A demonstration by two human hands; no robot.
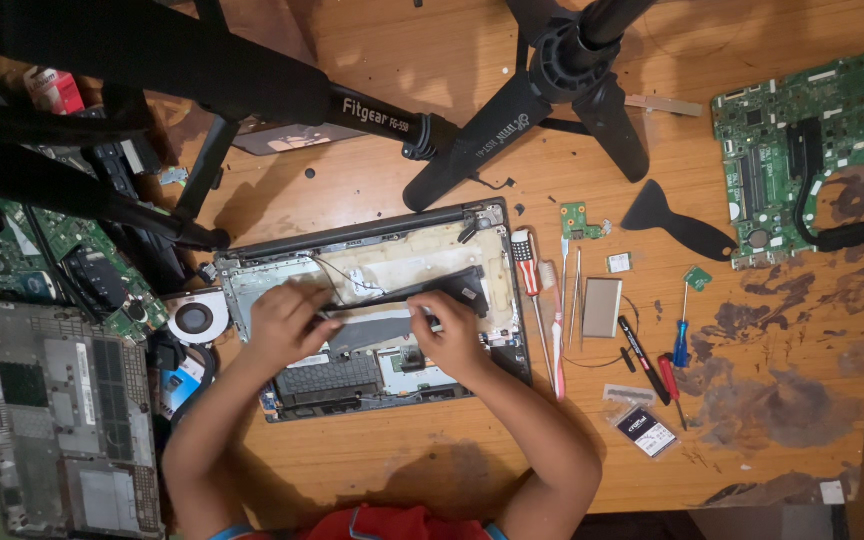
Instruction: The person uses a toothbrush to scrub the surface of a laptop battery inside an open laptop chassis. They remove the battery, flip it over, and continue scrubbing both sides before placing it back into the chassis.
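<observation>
An opened laptop chassis (372,300) lies in the middle of the wooden tabletop (472,450). Both hands work inside it. The left hand (285,322) is curled closed, its fingers pinching the left end of a long black strip part (422,290) that lies slanted across the chassis. The right hand (449,340) is also closed, gripping the same part near its middle.

Just right of the chassis lie a red-handled screwdriver (526,262) and thin tweezers (574,295). Farther right there is a small grey rectangular pad (602,306), a blue screwdriver (682,340), and a small black package with a white label (646,431) near the front edge. A green motherboard (802,140) lies at the far right. A grey bottom cover (57,420) is at the left, beside a round fan (195,318).
</observation>
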